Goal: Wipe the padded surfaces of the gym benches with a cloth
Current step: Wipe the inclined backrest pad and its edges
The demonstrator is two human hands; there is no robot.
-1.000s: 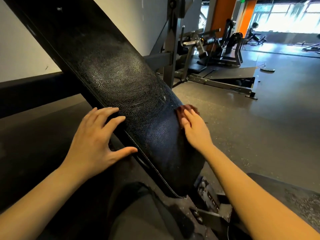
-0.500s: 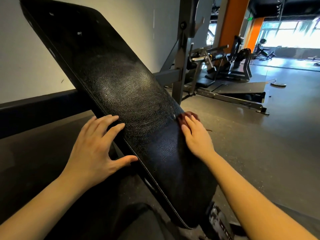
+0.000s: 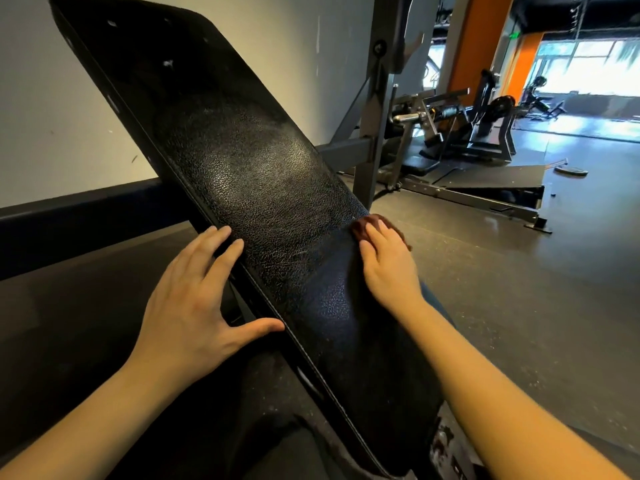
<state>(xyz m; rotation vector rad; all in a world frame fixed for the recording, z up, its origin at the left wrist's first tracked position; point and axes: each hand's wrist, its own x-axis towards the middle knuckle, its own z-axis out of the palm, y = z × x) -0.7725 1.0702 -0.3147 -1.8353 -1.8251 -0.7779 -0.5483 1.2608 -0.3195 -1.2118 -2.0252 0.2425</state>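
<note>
**Black pad, cloth working the right edge**

Black grained vinyl covers the tilted bench pad (image 3: 263, 188), which runs from the upper left down between the person's arms. A reddish-brown cloth (image 3: 359, 226) lies on the pad's right edge, about halfway along its length. The right hand (image 3: 388, 268) is flat on top of it with the fingers straight and together, pressing rather than gripping. Only a little cloth shows round the fingertips. The left hand (image 3: 187, 306) is spread open on the opposite edge, with the fingertips on the padding and the thumb along the seam. It holds nothing and seems to be bracing the pad.

The step in hand looks like a wiping stroke at the right border. The centre of the pad has a dull grey haze, while a patch between the hands looks darker and glossier. That suggests most of the upper surface has not been wiped.

To do the step well, the palm should stay flat so the cloth does not bunch or slip out over the rounded edge. Long overlapping strokes up the slope would cover the hazy middle and the far top corner. The left hand should move aside when the cloth reaches its side. The stitched edge seam is likely to hold grime, so it deserves its own pass.
</note>
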